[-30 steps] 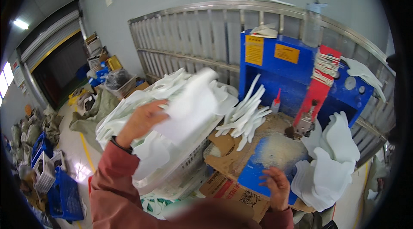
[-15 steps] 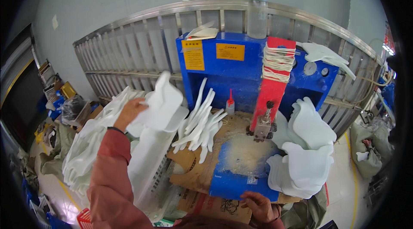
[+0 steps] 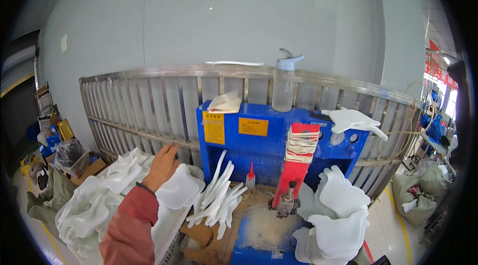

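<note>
Left of the red arm [image 3: 290,183], a white crate [image 3: 173,252] carries heaped white pieces [image 3: 87,215] and the cardboard-covered worktop [image 3: 215,253] holds white strips [image 3: 212,198]. Below the arm lies 1 blue sheet [image 3: 248,256], right of it 2 white stacks [image 3: 339,232].

1. The left hand [image 3: 160,169] is showing bare, from the fingers [image 3: 169,149] down to the wrist.
2. Behind the fingers, at the wrist, a thin, dark band [image 3: 146,189] is circling the arm; its material is showing too small to tell.
3. Just past the band, farther from the fingers, a plain cuff [image 3: 143,201] is ending the garment.
4. Beyond that, a long, dusty brick-red sleeve [image 3: 130,230] is covering the forearm, creasing softly and widening away from the fingers.
</note>
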Tool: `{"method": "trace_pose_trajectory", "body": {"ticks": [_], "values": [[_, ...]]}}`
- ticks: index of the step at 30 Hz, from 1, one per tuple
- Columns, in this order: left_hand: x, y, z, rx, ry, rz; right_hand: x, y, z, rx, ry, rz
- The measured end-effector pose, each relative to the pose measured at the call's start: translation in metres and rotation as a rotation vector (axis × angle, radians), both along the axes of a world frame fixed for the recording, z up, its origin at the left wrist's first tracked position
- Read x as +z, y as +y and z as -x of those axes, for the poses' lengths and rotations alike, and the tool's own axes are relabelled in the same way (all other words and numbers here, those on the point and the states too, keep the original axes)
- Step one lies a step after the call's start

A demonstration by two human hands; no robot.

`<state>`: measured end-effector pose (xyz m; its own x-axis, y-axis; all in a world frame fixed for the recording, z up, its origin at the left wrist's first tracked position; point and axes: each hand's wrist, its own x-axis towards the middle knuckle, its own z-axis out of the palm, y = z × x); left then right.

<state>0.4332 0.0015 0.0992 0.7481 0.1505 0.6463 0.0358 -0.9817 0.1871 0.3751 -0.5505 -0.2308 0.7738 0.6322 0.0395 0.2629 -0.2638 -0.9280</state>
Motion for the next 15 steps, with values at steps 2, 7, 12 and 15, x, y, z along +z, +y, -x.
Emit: {"method": "trace_pose_trajectory", "body": {"ticks": [2,7,12,15], "values": [[0.036,-0.024,-0.02,-0.084,-0.18,-0.104,-0.021,0.006,-0.006,0.103,-0.838,0.144],[0.098,-0.07,-0.085,-0.153,-0.258,-0.097,-0.018,0.007,0.014,-0.045,-0.211,0.1],[0.08,-0.081,-0.097,-0.199,-0.29,-0.042,0.061,0.0,0.037,-0.115,0.46,-0.204],[0.04,-0.096,-0.072,-0.28,-0.242,-0.036,0.107,-0.006,0.034,-0.085,0.273,-0.335]]}}
